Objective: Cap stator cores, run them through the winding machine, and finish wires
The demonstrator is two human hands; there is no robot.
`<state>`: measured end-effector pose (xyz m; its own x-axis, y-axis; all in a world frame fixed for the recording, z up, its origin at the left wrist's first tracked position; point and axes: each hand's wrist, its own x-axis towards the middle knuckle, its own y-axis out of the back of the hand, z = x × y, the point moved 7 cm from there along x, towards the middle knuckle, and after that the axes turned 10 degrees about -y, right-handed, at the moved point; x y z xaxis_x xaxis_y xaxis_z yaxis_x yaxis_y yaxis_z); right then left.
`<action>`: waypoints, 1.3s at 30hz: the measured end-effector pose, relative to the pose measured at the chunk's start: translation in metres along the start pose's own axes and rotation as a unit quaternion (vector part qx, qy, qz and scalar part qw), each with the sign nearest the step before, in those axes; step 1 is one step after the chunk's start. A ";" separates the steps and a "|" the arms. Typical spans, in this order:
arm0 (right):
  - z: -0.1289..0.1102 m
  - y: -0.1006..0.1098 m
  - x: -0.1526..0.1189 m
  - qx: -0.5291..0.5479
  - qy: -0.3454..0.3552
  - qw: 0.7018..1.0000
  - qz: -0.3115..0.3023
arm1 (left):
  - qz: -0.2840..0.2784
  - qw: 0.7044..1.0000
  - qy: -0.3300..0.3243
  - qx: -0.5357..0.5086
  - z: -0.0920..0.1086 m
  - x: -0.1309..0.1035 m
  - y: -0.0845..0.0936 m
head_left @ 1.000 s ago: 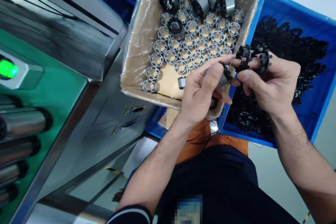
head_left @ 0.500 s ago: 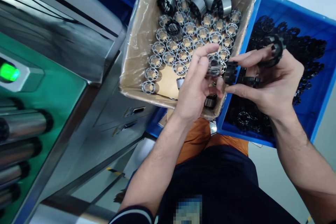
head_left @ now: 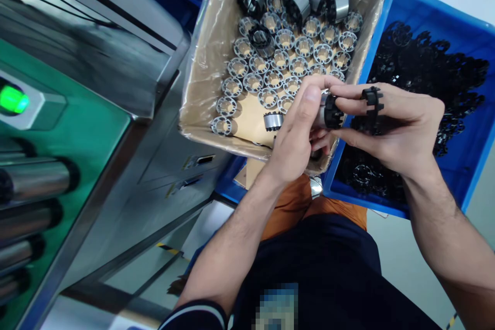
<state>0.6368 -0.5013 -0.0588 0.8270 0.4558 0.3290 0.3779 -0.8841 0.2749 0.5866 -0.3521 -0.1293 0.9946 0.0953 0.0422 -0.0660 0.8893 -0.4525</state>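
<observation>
My left hand (head_left: 292,136) is closed around a silver metal ring core (head_left: 320,113) over the lower right of a plastic-lined cardboard box (head_left: 201,67). Against the core's right end sits a black toothed ring (head_left: 332,112), pinched by the fingertips of my right hand (head_left: 406,129). Another black ring (head_left: 373,105) is held among my right hand's fingers. Inside the box stand several silver cores, and some at the top have black ends. Below my right hand, a blue bin (head_left: 474,175) holds a heap of black rings (head_left: 433,72).
At the left, a green machine surface (head_left: 88,124) carries several metal cylinders (head_left: 36,178) and a green light (head_left: 13,99). A metal frame edge runs beside the box. More blue bins show at the top and under the box.
The black ring in my right fingertips has come against the core in my left hand; before, a gap showed. My right hand has turned, and its spare ring stands at another angle.
</observation>
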 end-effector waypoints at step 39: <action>0.050 0.011 0.022 0.126 -0.084 0.987 0.044 | -0.157 0.402 0.187 0.882 0.072 0.024 0.112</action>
<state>0.6796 -0.5064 -0.0940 0.9107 0.3709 0.1819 0.3753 -0.9268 0.0110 0.5974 -0.2182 -0.1151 0.8968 0.0746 -0.4361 0.4418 -0.2049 0.8734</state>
